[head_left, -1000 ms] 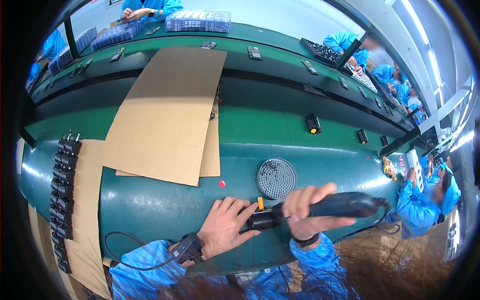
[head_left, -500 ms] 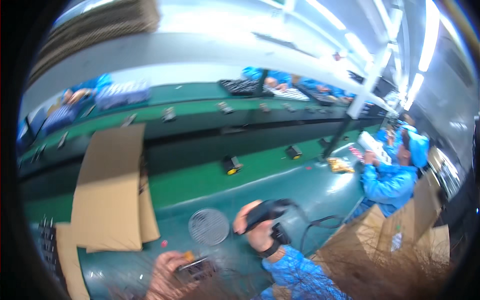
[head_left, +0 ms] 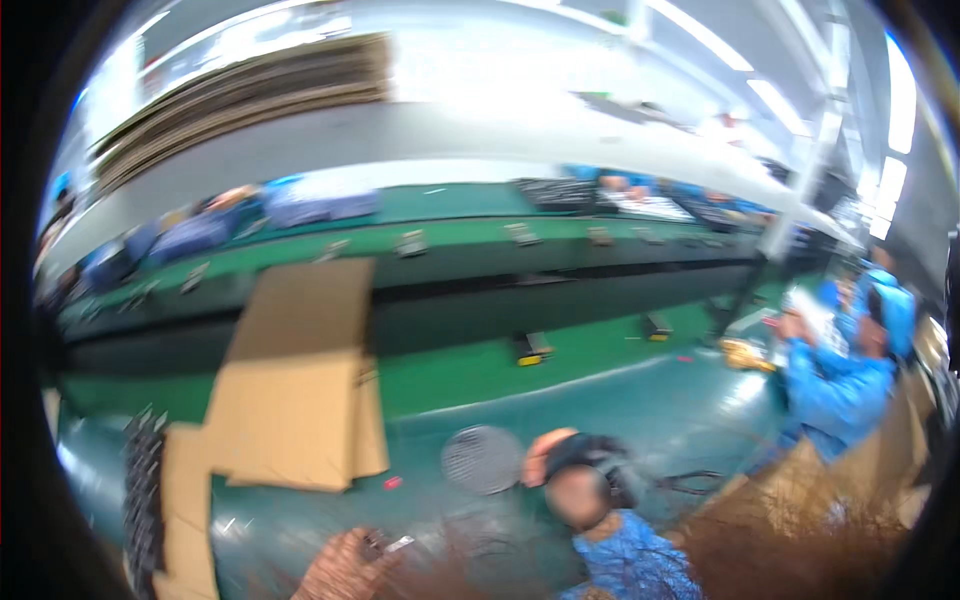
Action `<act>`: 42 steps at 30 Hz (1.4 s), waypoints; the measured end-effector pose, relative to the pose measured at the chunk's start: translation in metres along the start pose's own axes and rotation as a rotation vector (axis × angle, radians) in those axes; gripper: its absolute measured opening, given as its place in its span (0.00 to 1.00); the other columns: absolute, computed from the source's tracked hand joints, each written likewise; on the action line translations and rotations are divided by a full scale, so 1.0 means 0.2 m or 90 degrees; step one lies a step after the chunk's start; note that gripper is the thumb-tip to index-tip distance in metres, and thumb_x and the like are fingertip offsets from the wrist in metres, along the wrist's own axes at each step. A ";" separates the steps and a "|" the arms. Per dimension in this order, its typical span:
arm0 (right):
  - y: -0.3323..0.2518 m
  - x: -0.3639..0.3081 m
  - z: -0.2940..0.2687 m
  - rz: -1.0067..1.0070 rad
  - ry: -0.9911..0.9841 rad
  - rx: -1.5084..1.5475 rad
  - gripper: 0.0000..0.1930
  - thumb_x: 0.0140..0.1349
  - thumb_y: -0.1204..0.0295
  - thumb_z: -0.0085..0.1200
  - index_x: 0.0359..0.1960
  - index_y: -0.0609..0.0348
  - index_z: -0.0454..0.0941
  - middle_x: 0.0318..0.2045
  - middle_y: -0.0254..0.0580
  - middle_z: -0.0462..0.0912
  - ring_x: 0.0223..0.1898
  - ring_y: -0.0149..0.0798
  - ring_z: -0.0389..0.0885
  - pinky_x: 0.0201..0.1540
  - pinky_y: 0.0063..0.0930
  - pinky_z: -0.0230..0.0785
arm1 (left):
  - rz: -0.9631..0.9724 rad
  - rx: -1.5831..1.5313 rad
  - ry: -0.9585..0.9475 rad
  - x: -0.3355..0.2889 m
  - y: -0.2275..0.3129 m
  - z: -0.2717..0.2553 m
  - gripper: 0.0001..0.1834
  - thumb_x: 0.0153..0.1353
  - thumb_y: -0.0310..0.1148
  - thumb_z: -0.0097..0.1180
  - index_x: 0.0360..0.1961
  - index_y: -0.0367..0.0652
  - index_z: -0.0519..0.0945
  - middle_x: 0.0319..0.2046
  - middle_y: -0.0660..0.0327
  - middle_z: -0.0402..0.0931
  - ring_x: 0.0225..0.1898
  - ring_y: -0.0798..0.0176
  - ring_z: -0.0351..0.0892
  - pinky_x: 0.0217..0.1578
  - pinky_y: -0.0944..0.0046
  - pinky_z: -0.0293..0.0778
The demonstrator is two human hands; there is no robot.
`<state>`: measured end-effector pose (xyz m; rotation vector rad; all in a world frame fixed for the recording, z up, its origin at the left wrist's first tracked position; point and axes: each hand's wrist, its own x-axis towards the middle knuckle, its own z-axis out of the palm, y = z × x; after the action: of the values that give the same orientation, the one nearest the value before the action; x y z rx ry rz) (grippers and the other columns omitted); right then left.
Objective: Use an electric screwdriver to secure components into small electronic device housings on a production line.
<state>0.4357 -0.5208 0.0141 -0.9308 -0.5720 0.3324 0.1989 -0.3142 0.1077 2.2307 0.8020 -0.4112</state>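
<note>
In the lower middle, my right hand is closed round a black handheld device, its shape smeared by motion. A dark cable lies on the bench to its right. A round grey mesh-like disc lies just left of this hand. Nearer to me and further left, my left hand has its fingers closed on a small dark part with a pale, shiny edge. Hair in front of the lens partly covers this hand and the part.
Folded cardboard stands at left, beside a black tray of parts. Dark blocks with yellow faces sit on the green belt. At right, a co-worker in blue sits behind open cardboard; a post rises nearby.
The whole view has swung, so the scene sits further right. My left hand has drawn away from the disc, and the part in it appears turned. My right hand has tilted with the black device.
</note>
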 end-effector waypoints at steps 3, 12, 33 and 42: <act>-0.04 -0.02 -0.17 -0.028 -0.043 -0.159 0.42 0.51 0.30 0.66 0.49 0.57 0.73 0.29 0.38 0.78 0.28 0.35 0.77 0.30 0.32 0.72 | 0.447 0.243 0.128 0.02 -0.33 0.06 0.34 0.56 0.31 0.68 0.66 0.47 0.73 0.61 0.49 0.70 0.57 0.45 0.77 0.59 0.49 0.75; -0.09 0.04 -0.02 -0.082 -0.025 -0.285 0.41 0.61 0.28 0.49 0.48 0.60 0.72 0.32 0.43 0.78 0.30 0.38 0.79 0.36 0.32 0.77 | -0.014 0.033 0.542 -0.60 -1.02 -0.26 0.42 0.45 0.25 0.74 0.65 0.40 0.73 0.57 0.51 0.75 0.61 0.48 0.74 0.64 0.53 0.70; -0.11 0.04 -0.14 -0.041 -0.013 -0.173 0.40 0.59 0.28 0.55 0.48 0.55 0.67 0.26 0.35 0.70 0.23 0.31 0.71 0.26 0.25 0.68 | -0.283 0.148 0.726 -0.61 -1.89 -0.40 0.38 0.43 0.29 0.73 0.61 0.43 0.78 0.60 0.49 0.78 0.62 0.43 0.73 0.66 0.50 0.67; -0.01 0.08 -0.15 -0.030 0.060 -0.079 0.36 0.62 0.37 0.61 0.52 0.58 0.69 0.29 0.42 0.77 0.26 0.39 0.78 0.31 0.39 0.76 | 0.049 0.138 0.419 -0.22 -0.60 -0.35 0.28 0.66 0.34 0.64 0.64 0.34 0.73 0.64 0.38 0.71 0.66 0.36 0.68 0.66 0.45 0.68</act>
<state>0.4661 -0.5337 0.0072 -1.0450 -0.5310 0.2108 0.0916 -0.2159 0.1149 2.6241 1.0293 0.3141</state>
